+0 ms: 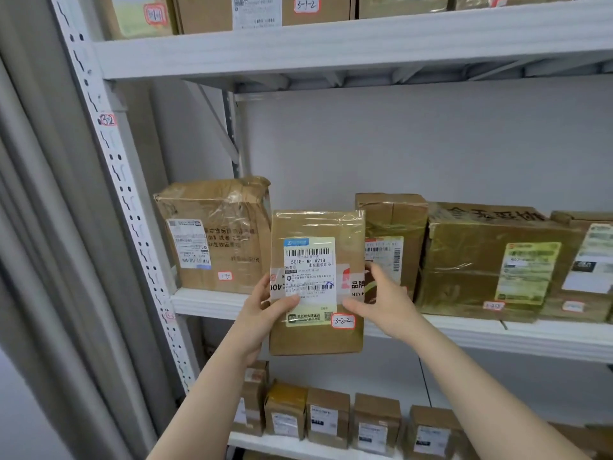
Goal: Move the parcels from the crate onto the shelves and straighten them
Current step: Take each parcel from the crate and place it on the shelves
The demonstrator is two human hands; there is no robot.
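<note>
1. White metal shelving fills my view against a pale wall, with a grey curtain (pixel 39 227) at the left; the crate is out of sight
2. I have 1 parcel (pixel 315 280) raised in front of the middle shelf (pixel 212 303), upright with its label facing me. Its lower part hangs below the shelf edge, so it is not yet set down
3. Both grips are clamped on it: my left hand (pixel 265 310) pinches the left edge with the thumb across the label, and my right hand (pixel 381 300) holds the right edge with the thumb on the front
4. I judge the step in hand to be placing this parcel. Its sticker (pixel 342 321) reads 3-2-2, and a gap stands between the big taped box (pixel 215 237) and the narrow box (pixel 394 240)
5. The next move calls for lifting the parcel over the shelf lip, sliding it straight into that gap without nudging either neighbour, then squaring its face with the row; the fit looks snug to me
</note>
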